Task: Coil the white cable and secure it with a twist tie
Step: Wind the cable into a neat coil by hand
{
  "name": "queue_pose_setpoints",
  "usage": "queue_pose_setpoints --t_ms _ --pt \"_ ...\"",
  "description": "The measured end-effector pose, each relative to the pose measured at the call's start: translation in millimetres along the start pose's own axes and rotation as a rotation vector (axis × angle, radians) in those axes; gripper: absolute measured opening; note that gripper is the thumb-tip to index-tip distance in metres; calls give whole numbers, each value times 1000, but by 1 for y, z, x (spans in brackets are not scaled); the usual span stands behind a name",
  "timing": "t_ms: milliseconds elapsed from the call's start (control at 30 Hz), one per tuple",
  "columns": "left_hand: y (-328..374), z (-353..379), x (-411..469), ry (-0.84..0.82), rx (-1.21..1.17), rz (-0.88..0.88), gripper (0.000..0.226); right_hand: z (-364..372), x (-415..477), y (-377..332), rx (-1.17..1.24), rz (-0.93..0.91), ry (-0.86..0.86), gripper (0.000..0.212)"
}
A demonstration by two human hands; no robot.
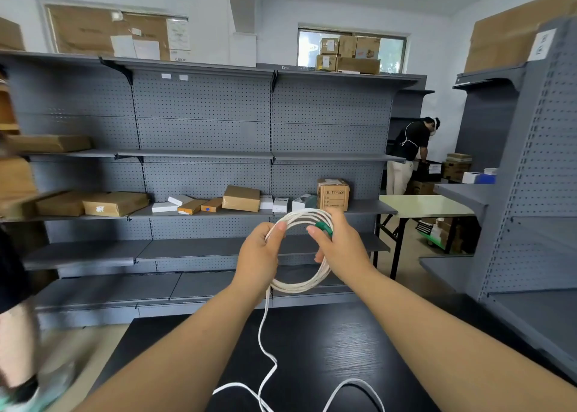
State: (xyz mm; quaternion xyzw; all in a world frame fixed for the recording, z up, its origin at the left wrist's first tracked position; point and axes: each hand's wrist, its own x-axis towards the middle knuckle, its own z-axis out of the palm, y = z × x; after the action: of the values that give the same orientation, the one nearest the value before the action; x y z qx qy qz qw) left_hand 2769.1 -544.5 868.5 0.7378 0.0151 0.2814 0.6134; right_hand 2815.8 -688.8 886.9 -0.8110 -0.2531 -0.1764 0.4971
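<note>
A white cable [299, 285] is wound into a round coil of several loops, held up in front of me above a black table [327, 349]. My left hand [257, 255] pinches the coil's left side between thumb and fingers. My right hand [338, 244] grips the coil's right side, with a green piece [323, 226] at its fingertips on the cable. A loose tail of the cable hangs from the coil and lies in curves on the table near the front edge. No twist tie can be told apart.
Grey pegboard shelving [203, 130] with cardboard parcels [240, 197] stands behind the table. More grey shelves [530, 193] are on the right. A person [406, 158] works at the back right near a pale table [421, 205]. Someone's blurred arm [15, 333] is at the left edge.
</note>
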Motion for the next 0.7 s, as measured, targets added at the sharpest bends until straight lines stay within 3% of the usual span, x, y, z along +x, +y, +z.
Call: queue_pose_setpoints --t_ms 200,333,500,700 --pt "4 -5 8 0 117 68 42 0 2 -7 -106 -121 4 46" --pt "9 -9 10 -19 252 110 38 1 3 -5 -259 -169 -7 49" --pt "11 -9 12 -59 154 32 40 2 5 -5 -310 -144 14 34" --pt "9 -5 6 -146 -155 -135 37 5 6 -1 -160 -9 79 15"
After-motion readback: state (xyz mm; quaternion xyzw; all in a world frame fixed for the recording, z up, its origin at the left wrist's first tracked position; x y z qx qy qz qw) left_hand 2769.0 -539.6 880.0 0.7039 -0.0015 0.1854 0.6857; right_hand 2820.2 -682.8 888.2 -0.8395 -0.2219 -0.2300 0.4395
